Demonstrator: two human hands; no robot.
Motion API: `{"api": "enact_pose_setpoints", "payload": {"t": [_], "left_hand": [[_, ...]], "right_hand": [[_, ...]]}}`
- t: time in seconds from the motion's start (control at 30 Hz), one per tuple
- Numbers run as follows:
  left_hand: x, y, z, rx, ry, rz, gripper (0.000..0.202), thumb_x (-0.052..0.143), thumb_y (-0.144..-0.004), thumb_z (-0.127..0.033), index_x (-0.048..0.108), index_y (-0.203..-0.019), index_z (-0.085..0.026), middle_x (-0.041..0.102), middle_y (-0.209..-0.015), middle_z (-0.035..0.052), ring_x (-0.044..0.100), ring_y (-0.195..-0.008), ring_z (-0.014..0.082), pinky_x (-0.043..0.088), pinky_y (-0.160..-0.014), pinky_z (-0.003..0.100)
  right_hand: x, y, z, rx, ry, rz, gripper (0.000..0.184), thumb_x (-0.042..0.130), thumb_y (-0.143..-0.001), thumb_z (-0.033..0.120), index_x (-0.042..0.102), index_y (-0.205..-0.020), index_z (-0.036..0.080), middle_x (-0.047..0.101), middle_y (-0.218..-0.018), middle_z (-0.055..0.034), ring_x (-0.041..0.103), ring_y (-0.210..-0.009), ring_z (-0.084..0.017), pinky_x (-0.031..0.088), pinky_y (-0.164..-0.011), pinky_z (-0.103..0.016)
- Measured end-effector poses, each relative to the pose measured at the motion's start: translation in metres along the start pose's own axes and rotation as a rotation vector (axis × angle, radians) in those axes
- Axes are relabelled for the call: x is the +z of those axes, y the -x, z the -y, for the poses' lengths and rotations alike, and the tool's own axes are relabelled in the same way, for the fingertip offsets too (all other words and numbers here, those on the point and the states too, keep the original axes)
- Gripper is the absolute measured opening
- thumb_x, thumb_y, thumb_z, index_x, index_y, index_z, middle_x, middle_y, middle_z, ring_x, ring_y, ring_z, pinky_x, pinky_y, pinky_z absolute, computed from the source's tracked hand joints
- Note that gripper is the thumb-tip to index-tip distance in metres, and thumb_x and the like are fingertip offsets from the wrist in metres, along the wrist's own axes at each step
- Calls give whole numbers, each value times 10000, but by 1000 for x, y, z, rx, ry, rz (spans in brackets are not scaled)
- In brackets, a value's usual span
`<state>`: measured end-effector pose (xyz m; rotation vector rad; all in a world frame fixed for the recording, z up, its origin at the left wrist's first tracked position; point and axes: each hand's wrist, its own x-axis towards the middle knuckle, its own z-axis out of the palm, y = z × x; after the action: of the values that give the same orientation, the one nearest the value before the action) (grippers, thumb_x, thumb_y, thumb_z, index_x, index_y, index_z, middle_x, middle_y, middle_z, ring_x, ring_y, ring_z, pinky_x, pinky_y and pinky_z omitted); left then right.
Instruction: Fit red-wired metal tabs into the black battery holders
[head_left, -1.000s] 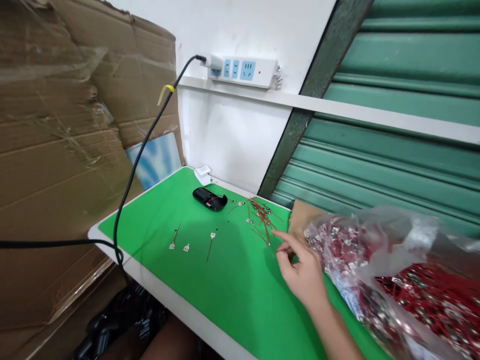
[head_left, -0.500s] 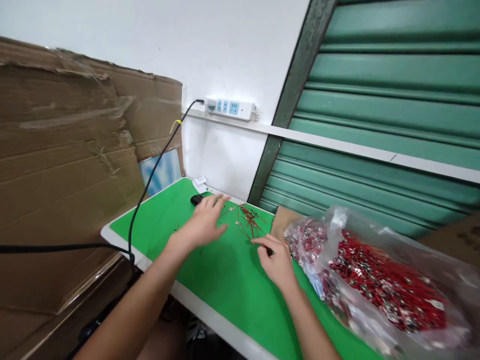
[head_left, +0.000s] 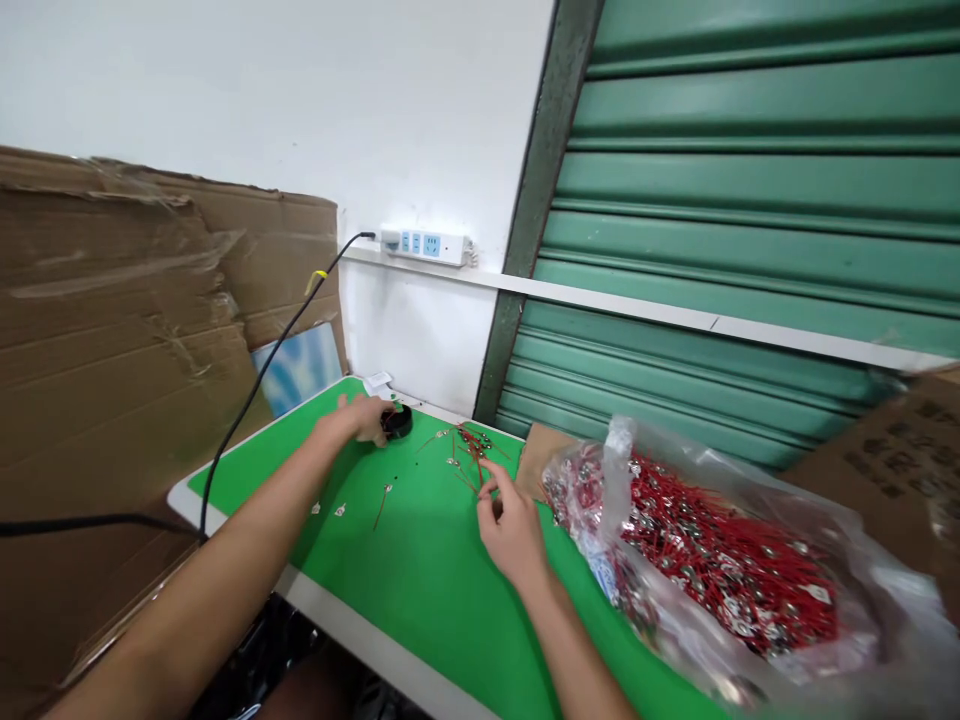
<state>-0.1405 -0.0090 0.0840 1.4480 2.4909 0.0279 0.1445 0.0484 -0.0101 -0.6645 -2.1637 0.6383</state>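
My left hand (head_left: pixel 358 418) reaches to the far end of the green table (head_left: pixel 420 560) and its fingers close around a small black device (head_left: pixel 397 421). My right hand (head_left: pixel 510 520) hovers over the table beside a small pile of red wires with metal tabs (head_left: pixel 469 450); its fingers are curled in a pinch at the pile's edge, and what they hold is too small to make out. A few loose red wires with tabs (head_left: pixel 382 500) lie on the green surface between my hands.
A clear plastic bag full of red wires (head_left: pixel 712 560) lies at the right on brown cardboard (head_left: pixel 536 450). A black cable (head_left: pixel 262 365) runs from a wall power strip (head_left: pixel 424 244) over the table's left edge. Large cardboard sheets (head_left: pixel 112 330) stand at left; a green shutter (head_left: pixel 750 220) behind.
My left arm came into view and reached forward to the black device, now gripping it. My right hand stayed by the wire pile. The camera pulled back and tilted up.
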Motion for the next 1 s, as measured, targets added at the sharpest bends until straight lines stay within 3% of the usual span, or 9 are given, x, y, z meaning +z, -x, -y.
{"api": "enact_pose_setpoints", "payload": {"t": [0.13,0.23,0.33,0.43,0.53,0.6,0.73,0.9,1.0], "left_hand": [[-17,35,-13,75,47,-175,747,775,-688,-501,620,-1388,-290,526,-1520,129,394,-1424,431,253,-1185,616],[-26,42,-46,285,416,-239,655,771,-674,-623,703,-1162,-192,673,-1304,123,571,-1246,351,394,-1117,488],[-19,23,-89,400,942,-2,616,808,-653,-632,667,-975,-127,735,-997,111,680,-901,236,524,-833,350],[7,-3,-124,354,1315,301,645,883,-574,-612,657,-913,-112,732,-944,111,672,-745,171,533,-701,301],[41,-14,-142,307,1460,350,708,920,-503,-631,648,-893,-106,721,-873,98,674,-712,165,535,-641,275],[60,-12,-144,298,1488,296,740,906,-516,-661,629,-938,-119,718,-909,88,677,-754,157,548,-654,260],[77,-1,-131,379,1560,276,721,865,-611,-658,604,-1055,-153,713,-1090,110,686,-890,184,587,-694,286],[75,-6,-99,444,1559,711,578,889,-606,-258,608,-1095,-132,726,-1148,141,738,-995,271,594,-824,343],[73,-11,-88,406,1502,900,515,795,-684,-336,597,-1113,-130,759,-1036,125,759,-878,266,583,-706,301]], "right_hand": [[1,0,5,-3,-35,-3,454,449,-859,138,611,-1282,176,675,-866,-24,579,-584,-134,461,-601,-268],[2,1,12,-35,-112,18,472,509,-865,165,571,-1332,188,676,-1005,-62,604,-660,-144,484,-593,-270],[3,3,16,27,-224,2,627,629,-904,340,417,-1477,194,650,-1187,-128,647,-797,-179,514,-569,-270],[2,0,14,159,-339,-71,826,699,-881,480,291,-1538,190,659,-1117,-119,671,-847,-200,557,-589,-276],[0,-5,7,226,-355,-173,750,718,-863,491,382,-1467,201,643,-1188,-131,670,-821,-182,574,-599,-279],[-1,-7,2,251,-345,-226,562,685,-887,480,508,-1336,191,654,-1155,-127,661,-770,-166,577,-600,-283],[-6,-10,-4,337,-511,-265,373,607,-939,507,603,-1134,189,654,-786,-23,633,-593,-147,552,-527,-268],[-23,-15,-14,457,-679,-442,468,715,-818,575,648,-1071,187,652,-801,3,490,-416,-69,375,-366,-214],[-36,-17,-19,491,-717,-372,441,748,-771,565,679,-1000,194,627,-797,20,383,-382,-34,278,-341,-204]]}}
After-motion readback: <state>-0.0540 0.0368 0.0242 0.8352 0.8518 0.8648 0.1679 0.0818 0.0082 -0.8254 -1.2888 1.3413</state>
